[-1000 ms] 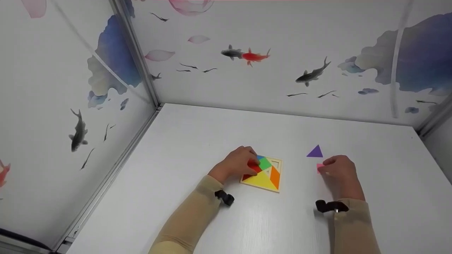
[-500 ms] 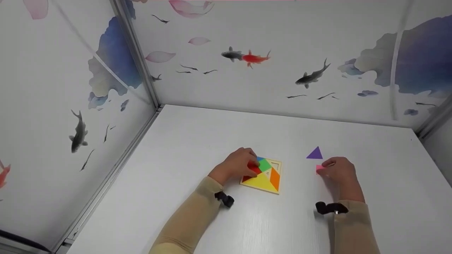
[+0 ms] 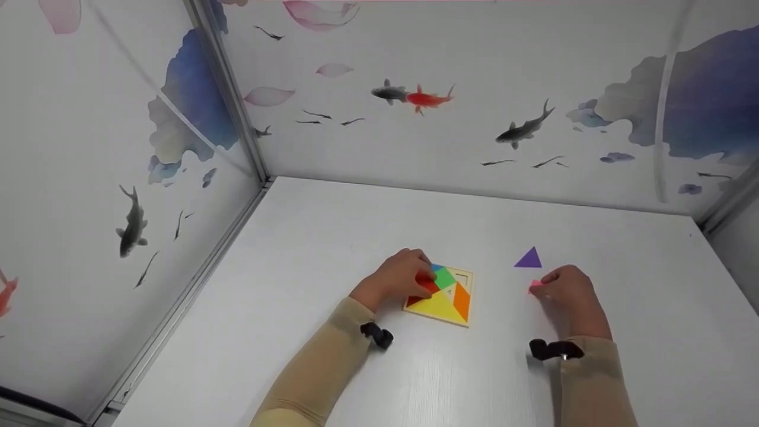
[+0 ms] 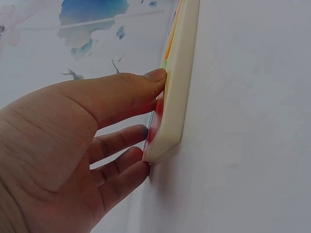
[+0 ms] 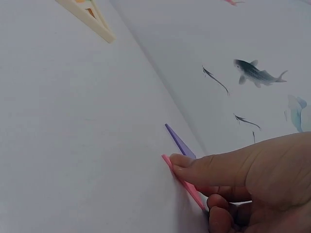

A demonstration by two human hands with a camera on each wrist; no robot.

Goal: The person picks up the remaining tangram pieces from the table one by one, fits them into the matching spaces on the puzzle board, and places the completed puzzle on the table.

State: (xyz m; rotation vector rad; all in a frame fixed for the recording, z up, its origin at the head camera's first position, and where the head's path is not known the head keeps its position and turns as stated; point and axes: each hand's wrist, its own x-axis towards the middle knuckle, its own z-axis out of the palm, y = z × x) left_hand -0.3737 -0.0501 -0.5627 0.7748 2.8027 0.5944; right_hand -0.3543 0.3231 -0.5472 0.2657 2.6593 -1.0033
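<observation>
Head view looks down; close-in wrist views share the tray.

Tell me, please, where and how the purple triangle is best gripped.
Probably by its left and right edges, from above: the purple triangle lies flat and thin on the table, and the right hand, holding the pink piece, crowds its near side.

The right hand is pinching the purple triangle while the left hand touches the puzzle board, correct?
Not quite: the right hand is pinching the pink piece, not the purple triangle, as the right wrist view shows. The left hand does touch the puzzle board.
</observation>
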